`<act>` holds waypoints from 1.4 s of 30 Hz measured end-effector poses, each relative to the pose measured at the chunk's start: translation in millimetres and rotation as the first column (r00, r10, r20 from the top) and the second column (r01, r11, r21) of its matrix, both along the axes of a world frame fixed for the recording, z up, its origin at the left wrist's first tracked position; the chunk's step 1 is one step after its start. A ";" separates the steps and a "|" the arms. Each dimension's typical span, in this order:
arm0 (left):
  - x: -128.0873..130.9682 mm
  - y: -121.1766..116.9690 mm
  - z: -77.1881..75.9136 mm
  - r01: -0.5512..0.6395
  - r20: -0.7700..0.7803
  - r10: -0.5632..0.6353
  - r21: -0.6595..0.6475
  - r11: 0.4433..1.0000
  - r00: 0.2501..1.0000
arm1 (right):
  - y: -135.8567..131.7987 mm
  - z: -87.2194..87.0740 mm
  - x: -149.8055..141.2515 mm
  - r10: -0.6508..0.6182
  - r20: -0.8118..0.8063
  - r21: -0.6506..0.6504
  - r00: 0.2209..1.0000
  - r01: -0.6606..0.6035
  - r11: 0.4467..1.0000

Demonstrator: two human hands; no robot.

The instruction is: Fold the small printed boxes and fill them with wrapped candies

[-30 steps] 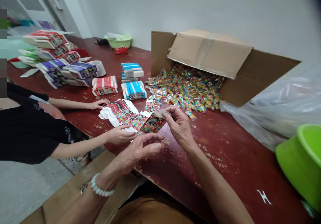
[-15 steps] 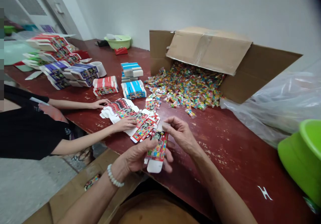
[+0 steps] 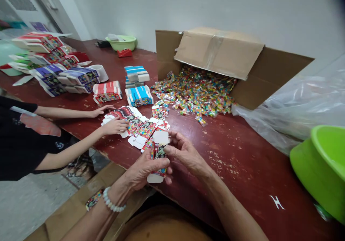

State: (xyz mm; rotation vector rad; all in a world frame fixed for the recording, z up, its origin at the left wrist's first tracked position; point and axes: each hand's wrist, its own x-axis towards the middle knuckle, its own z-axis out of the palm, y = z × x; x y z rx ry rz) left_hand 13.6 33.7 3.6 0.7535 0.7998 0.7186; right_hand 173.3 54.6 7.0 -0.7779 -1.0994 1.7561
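Observation:
A small red printed carton (image 3: 160,151) is held upright in front of me, its white flaps standing out at top and bottom. My left hand (image 3: 142,167), below a beaded bracelet, is closed around its lower part, thumb across the front. At the upper right edge, my right hand (image 3: 187,154) grips the carton with its thumb on the printed face and fingers behind. Just beyond lies a pile of flat red cartons (image 3: 145,127). A co-worker's hand (image 3: 115,126) rests on that pile, and the other hand (image 3: 102,110) is at its far left side.
Wrapped candies (image 3: 199,93) spill from a cardboard box (image 3: 221,52) onto the red table (image 3: 231,154). Bundled blue cartons (image 3: 139,95), red cartons (image 3: 107,91) and purple cartons (image 3: 79,77) stand at the back left. A green tub (image 3: 318,162) is at right, beside plastic sheeting (image 3: 283,100).
My right hand has moved down onto the carton's upper edge, and the carton now stands straighter. The co-worker's nearer hand has drawn back left over the pile. The view has shifted slightly.

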 end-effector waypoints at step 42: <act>5.8 -6.8 -13.8 -0.203 -0.188 0.191 -0.043 0.978 0.963 | 5.8 -14.3 0.5 -0.070 0.214 -0.002 0.974 0.072 0.997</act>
